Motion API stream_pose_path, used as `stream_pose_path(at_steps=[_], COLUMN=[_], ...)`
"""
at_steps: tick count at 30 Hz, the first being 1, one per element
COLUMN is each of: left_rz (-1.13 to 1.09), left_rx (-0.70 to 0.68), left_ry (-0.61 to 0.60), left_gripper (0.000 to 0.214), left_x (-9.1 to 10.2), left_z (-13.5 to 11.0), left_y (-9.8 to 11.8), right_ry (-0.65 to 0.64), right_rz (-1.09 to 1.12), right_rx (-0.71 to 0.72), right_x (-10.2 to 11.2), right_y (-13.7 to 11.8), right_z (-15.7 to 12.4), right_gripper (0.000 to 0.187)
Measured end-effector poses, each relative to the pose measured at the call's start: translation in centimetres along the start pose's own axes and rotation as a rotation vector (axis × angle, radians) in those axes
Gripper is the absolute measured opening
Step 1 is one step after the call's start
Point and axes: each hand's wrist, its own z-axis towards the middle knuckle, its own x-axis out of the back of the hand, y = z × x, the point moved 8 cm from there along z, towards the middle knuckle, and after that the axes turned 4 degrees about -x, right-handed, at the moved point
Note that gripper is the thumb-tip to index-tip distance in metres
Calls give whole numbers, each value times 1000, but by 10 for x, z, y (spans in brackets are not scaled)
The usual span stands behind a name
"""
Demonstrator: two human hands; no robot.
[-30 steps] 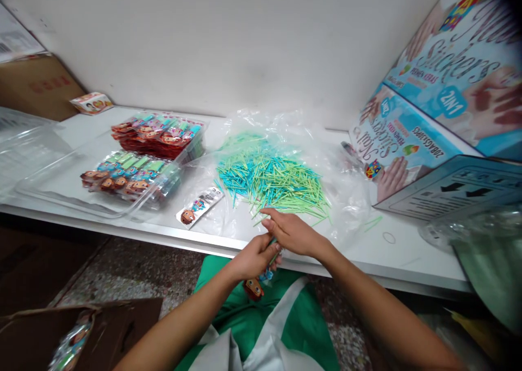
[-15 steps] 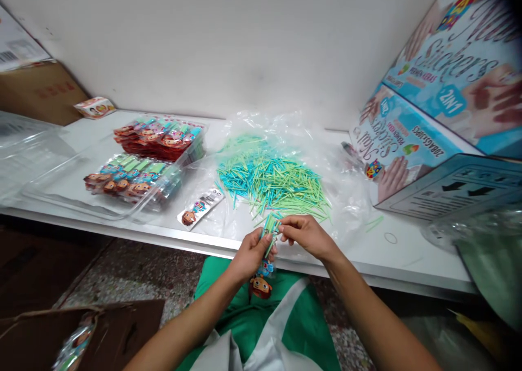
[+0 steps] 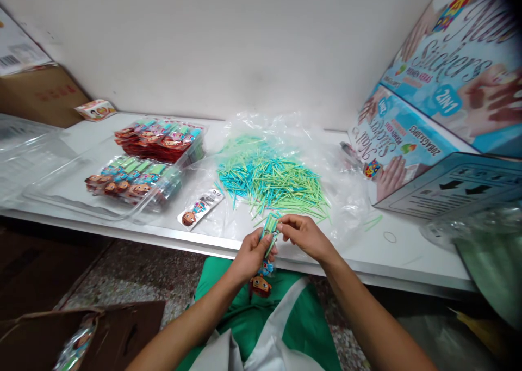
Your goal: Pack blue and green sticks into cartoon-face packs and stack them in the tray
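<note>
At the table's front edge my left hand (image 3: 254,253) is closed around a printed plastic packet (image 3: 261,285). A cartoon face at the packet's lower end hangs below my fingers, over my lap. Green and blue thin sticks (image 3: 270,225) show at its upper end. My right hand (image 3: 300,235) pinches at that upper end with thumb and forefinger; whether it grips a stick or the packet's edge is too small to tell. Just beyond both hands, a heap of loose green and blue sticks (image 3: 277,183) lies on clear plastic sheeting (image 3: 346,197).
To the left, a clear plastic tray (image 3: 77,210) holds stacks of filled packets (image 3: 134,178). A flat printed card (image 3: 199,209) lies beside it. Large printed boxes (image 3: 432,104) stand at the right. An open brown carton (image 3: 134,327) is at the lower left.
Both hands stay at nearly the same spot with the packet. The right fingers have shifted very slightly at its upper end; the view has moved a little.
</note>
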Motion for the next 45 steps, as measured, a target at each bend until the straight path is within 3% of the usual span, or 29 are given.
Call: stream_pose_path(at_steps=[8,13,20,26,31,36,45], left_rz=[-67,-47,-60,-123,-220,-224,-310], left_rx=[54,46,19,88,117,124,161], left_ry=[-38,-22,-6,-29,-44,-59,-168], left_gripper=[38,38,33,34,34,36,37], left_x=[-6,-6,-3,-8,-12,-12,-19], left_z=[-3,-2,0,-3,-3,-4,-7], left_y=[-3,-5,-4,-7,-10,-10,-8], right_ry=[27,56,33,89,79,63,105], right_rz=[-97,-70,-62,-127,-40,-103,-69], right_rx=[50,71,85,79,81,130,86], right_x=[-1,-2,-4,-2,-4,-6,-3], right_y=[1,-2,-4,0,-2,-9,-8], right_z=[3,1,-2,-1,-1,-3,-6], right_gripper=[8,18,16,8,21,15,11])
